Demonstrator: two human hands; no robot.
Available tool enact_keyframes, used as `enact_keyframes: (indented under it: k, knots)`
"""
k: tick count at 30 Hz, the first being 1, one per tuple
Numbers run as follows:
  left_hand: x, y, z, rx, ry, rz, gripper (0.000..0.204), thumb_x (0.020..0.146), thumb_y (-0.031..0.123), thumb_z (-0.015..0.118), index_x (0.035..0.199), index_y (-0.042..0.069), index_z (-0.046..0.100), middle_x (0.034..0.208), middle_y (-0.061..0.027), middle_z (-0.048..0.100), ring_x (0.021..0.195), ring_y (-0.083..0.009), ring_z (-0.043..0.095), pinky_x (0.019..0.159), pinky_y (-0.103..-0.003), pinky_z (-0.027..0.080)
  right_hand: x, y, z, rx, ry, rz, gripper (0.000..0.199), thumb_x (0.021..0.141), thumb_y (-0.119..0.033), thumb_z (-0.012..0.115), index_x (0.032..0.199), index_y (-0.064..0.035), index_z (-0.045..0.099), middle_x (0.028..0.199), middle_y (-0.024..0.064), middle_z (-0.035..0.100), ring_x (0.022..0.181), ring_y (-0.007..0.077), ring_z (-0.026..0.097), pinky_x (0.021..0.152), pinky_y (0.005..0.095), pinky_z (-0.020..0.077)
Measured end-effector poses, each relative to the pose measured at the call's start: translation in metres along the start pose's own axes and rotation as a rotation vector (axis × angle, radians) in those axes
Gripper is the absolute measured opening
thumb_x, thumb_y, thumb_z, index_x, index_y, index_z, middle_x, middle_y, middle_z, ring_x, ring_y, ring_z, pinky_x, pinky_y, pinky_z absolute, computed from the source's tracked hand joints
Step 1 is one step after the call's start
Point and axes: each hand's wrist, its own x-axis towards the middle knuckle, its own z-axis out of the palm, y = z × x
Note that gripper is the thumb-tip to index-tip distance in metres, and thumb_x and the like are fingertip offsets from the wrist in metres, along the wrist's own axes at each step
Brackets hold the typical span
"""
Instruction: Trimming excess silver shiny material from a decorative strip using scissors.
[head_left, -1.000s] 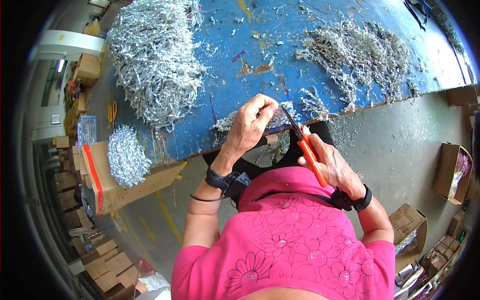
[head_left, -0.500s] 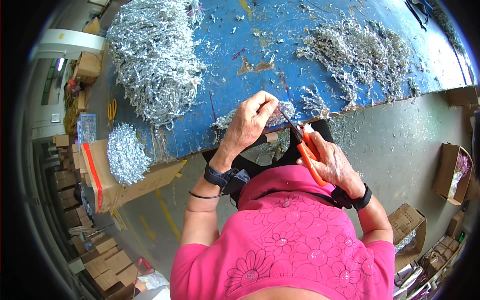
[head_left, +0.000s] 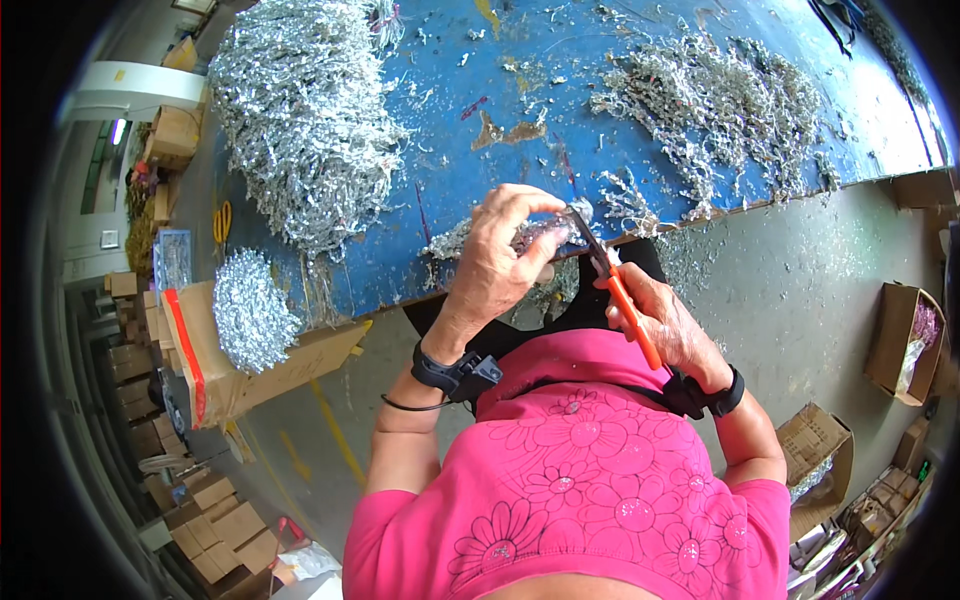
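Note:
At the table's near edge, my left hand (head_left: 495,250) curls thumb and fingers round a sprig of silver tinsel (head_left: 530,234), partly hidden by the fingers. My right hand (head_left: 665,315) grips scissors (head_left: 632,318) with orange handles. Their dark blades reach up and left to my left fingertips, and the scissors look nearly closed. More tinsel lies on the table edge beside my left hand. A big heap of long silver tinsel (head_left: 305,130) fills the table's left side. Trimmed-looking silver sprigs (head_left: 720,110) are spread at the right, with a small one (head_left: 628,203) nearer my hands.
Silver scraps litter the blue table (head_left: 450,170). At its left corner a silver tinsel bundle (head_left: 252,310) rests on a cardboard box (head_left: 215,370); yellow-handled scissors (head_left: 222,222) lie behind. Open cartons (head_left: 905,345) stand on the floor at the right, stacked boxes (head_left: 215,530) at the lower left.
My left thumb and forefinger have parted from a tight pinch, showing tinsel between them. The scissors have turned more upright, their handles have drawn together, and their tips sit nearer my left fingertips.

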Motion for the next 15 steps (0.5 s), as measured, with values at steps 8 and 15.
enact_keyframes:
  k: [8,15]
  knots:
    - [-0.001,-0.005,0.007,0.066,-0.022,0.001,0.011,0.082,0.003,0.068,0.092,0.004,0.065,0.092,-0.0079,0.065,0.090,-0.0242,0.061,0.081,-0.034,0.047,-0.001,0.003,-0.006,0.253,-0.184,0.021,0.041,0.097,-0.039,0.050,0.115,-0.0025,0.052,0.073,0.0037,0.058,0.063,0.0117,0.055,0.060,0.0273,0.0456]
    - [-0.004,-0.011,0.009,-0.202,-0.062,-0.196,0.008,0.090,0.011,0.063,0.095,0.004,0.063,0.087,-0.0061,0.065,0.084,-0.0183,0.062,0.076,-0.031,0.047,0.002,0.008,-0.003,0.275,-0.250,-0.024,0.070,0.093,-0.064,0.043,0.121,0.0000,0.049,0.081,0.0059,0.060,0.064,0.0101,0.054,0.059,0.0248,0.0437]
